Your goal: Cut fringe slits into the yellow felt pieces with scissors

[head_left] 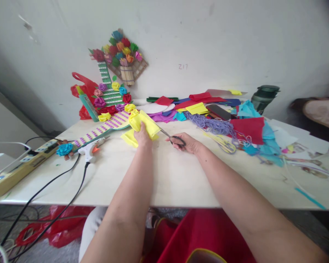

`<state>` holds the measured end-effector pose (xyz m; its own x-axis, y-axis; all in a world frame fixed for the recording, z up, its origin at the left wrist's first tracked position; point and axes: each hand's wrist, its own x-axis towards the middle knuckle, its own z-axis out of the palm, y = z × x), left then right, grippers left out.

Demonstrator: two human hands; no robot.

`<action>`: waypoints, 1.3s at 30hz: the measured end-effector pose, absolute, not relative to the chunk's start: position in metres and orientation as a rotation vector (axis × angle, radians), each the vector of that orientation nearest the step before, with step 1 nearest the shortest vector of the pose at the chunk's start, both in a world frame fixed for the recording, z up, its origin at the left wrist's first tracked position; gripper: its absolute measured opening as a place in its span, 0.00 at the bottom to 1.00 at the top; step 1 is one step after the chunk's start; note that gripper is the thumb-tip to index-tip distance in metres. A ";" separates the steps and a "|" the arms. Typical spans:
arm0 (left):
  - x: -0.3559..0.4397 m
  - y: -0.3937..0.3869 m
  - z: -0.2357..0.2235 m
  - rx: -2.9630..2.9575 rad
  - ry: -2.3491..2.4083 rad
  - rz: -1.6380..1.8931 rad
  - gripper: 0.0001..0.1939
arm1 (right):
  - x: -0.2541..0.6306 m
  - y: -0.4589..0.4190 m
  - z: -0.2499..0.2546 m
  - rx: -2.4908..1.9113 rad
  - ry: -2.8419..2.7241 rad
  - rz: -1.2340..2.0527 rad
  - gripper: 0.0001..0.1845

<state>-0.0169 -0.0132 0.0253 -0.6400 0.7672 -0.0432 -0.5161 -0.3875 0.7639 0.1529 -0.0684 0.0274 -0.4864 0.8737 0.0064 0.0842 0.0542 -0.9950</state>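
Observation:
My left hand is closed on a piece of yellow paper above the table. My right hand grips a pair of scissors by its black handles, and the blades reach left to the right edge of the yellow paper. Whether the blades are cutting is too small to tell. Just behind my left hand are yellow paper flowers. Another yellow sheet lies under the hand on the table.
A white glue gun trails a black cable at left, near a power strip. A glue bottle leans by the decorated panel. Coloured paper, purple yarn and a dark green bottle stand along the back and right.

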 end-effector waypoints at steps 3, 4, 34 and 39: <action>-0.018 -0.012 0.024 0.437 1.008 2.069 0.19 | 0.152 -0.068 0.027 -0.985 -1.677 1.485 0.20; -0.018 -0.011 0.024 0.443 1.012 2.070 0.19 | 0.152 -0.067 0.027 -0.989 -1.677 1.481 0.19; -0.012 -0.011 0.023 0.504 0.968 2.106 0.19 | 0.153 -0.065 0.029 -0.962 -1.614 1.576 0.26; -0.012 -0.010 0.023 0.519 0.971 2.102 0.19 | 0.153 -0.065 0.029 -0.955 -1.649 1.551 0.25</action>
<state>-0.0116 -0.0097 0.0229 -0.6363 0.7699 0.0484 -0.4622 -0.4307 0.7751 0.1533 -0.0651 0.0289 -0.5065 0.8621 -0.0115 0.0638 0.0242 -0.9977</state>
